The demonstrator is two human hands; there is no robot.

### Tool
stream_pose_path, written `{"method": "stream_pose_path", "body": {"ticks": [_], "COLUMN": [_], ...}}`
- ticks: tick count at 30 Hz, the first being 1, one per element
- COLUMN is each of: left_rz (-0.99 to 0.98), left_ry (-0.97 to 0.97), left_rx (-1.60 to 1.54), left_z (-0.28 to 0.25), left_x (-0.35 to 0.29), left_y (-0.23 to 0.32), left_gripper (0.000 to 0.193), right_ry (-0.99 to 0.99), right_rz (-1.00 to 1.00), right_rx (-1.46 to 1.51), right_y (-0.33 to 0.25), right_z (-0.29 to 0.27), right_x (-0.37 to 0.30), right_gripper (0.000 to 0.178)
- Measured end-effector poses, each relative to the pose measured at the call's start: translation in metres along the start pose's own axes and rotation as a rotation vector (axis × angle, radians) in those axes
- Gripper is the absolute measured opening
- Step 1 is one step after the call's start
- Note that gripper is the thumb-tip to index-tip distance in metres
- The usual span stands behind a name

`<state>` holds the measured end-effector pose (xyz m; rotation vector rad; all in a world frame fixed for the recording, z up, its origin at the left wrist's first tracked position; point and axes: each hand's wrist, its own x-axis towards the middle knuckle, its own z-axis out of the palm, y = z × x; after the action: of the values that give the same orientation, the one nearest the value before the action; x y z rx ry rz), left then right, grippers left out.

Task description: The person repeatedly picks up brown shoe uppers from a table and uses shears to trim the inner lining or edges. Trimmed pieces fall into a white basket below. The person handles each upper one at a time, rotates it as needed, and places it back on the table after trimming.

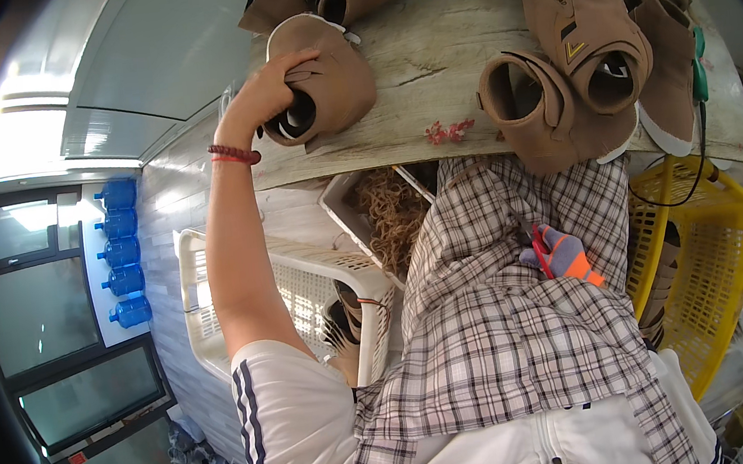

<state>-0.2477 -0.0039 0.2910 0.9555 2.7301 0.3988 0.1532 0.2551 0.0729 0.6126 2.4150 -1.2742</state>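
Note:
At the left of the table, my left hand (270,84) grips a brown shoe (333,82) near its opening, fingers curled over the edge. The shoe has a pale rim along its far end. Down at my lap, my right hand (566,252), in a grey and orange glove, is closed round red-handled scissors (540,249); their blades are mostly hidden against the plaid apron (499,327). Several more brown shoes (589,19) with white soles lie piled at the table's right, one shoe (526,107) at the near edge.
The wood-patterned table (425,54) spans the top, with red scraps (450,130) near its front edge. Below stand a white box (342,208) of brown strands, a white basket (280,269) with shoes, and a yellow basket (703,288). A dark cable (700,170) hangs at the right.

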Motion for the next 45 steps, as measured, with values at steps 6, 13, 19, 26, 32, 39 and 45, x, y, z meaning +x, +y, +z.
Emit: {"method": "stream_pose_path", "body": {"ticks": [6,13,19,26,32,39,45], "left_rz": [-0.050,-0.008,-0.113,-0.413,-0.367,0.071,-0.289], "left_ry": [-0.097,-0.033,0.099,0.343,0.418,1.100,1.012], "left_rx": [-0.006,-0.233,-0.540,-0.347,-0.151,0.074,-0.388], "left_z": [0.024,0.035,0.006,0.049,0.073,0.101,0.089], "left_x": [0.048,0.031,-0.011,-0.040,-0.014,-0.046,-0.068], "left_y": [-0.015,-0.017,-0.045,-0.042,-0.049,0.059,-0.022], "left_gripper": [0.061,0.054,0.072,0.065,0.066,0.034,0.033], "right_ry": [-0.003,0.024,-0.002,0.007,0.018,0.056,0.030], "right_rz": [0.065,-0.030,-0.055,-0.080,-0.085,-0.139,-0.114], "right_rx": [-0.057,-0.162,-0.081,-0.026,-0.127,-0.027,-0.140], "right_y": [-0.014,0.003,-0.005,0.003,0.004,0.019,0.007], "right_z": [-0.009,0.007,0.004,0.014,0.017,0.020,0.015], "right_x": [-0.012,0.005,0.006,0.019,0.024,0.030,0.026], "right_gripper": [0.075,0.078,0.076,0.074,0.074,0.074,0.076]}}
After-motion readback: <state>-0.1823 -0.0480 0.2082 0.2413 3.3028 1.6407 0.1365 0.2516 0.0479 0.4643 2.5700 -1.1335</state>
